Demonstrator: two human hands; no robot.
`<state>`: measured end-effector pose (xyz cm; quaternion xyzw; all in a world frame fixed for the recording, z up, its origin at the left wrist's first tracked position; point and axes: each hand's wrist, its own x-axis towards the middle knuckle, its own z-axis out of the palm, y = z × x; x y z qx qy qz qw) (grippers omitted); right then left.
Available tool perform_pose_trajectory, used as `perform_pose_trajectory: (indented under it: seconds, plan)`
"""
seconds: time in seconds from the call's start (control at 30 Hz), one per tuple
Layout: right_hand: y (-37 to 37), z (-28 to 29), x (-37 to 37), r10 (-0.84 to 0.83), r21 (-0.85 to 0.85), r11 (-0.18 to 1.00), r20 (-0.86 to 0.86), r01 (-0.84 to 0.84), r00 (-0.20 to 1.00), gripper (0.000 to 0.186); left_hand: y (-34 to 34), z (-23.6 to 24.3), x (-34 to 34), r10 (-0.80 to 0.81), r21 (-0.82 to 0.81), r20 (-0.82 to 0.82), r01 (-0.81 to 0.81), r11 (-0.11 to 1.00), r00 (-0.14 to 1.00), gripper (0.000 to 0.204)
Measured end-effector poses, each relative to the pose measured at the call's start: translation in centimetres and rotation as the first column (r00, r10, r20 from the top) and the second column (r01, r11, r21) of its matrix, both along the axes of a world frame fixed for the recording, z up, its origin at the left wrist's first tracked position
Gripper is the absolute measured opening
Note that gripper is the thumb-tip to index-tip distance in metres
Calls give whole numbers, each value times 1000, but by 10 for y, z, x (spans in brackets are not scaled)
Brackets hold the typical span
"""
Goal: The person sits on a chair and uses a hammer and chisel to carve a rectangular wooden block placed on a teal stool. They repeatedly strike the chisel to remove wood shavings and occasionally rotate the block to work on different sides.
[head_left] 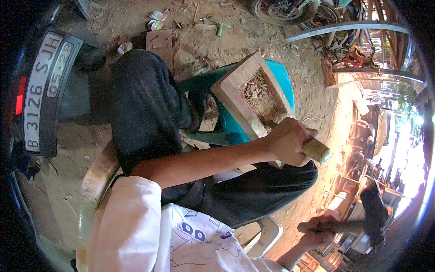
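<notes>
My left hand (290,141) is closed round the thick, pale handle of a chisel (317,151), whose butt end sticks out past my fist. The tool slants toward a wooden block (238,94) with a rectangular hollow; its cutting tip is hard to make out. Wood chips (258,89) lie in the hollow. Beneath the block stands a teal plastic stool (282,75), between my knees. Off to the lower right, my right hand (319,230) grips a hammer (349,227) by its handle. The hammer's big dark head (375,209) is held away from the chisel.
I sit on a pale plastic chair (267,238). A vehicle's rear with a number plate (45,90) is close at left. Cans (157,21), a flat board (159,44) and a green object (221,28) lie on the dirt. A motorbike wheel (283,10) stands at the far side.
</notes>
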<state>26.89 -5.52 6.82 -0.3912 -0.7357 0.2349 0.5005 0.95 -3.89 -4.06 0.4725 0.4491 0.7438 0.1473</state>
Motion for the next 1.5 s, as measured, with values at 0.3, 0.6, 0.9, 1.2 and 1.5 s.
perform_pose_trajectory:
  seconds: [0.3, 0.6, 0.9, 1.2, 1.5]
  plan:
    - [5, -6, 1, 16, -311, 950, 112, 19, 994, 49, 4, -6, 3, 6, -24, -76, -8, 1000, 997, 20]
    - [0, -20, 14, 22, -220, 975, 217, 27, 976, 52, 5, -4, 0, 15, 3, -110, -14, 1000, 994, 23]
    - [-15, -32, 17, -47, -123, 988, 328, 92, 943, 53, 7, -7, 0, 11, -40, -143, -17, 999, 990, 22]
    - [-13, -46, 5, -45, 58, 998, 338, 27, 940, 51, 8, -3, -6, -22, -51, -114, 16, 999, 993, 22]
    - [-14, -46, 8, -84, -82, 994, -74, 78, 994, 36, 7, -5, -2, -20, 17, -154, 23, 1000, 988, 22]
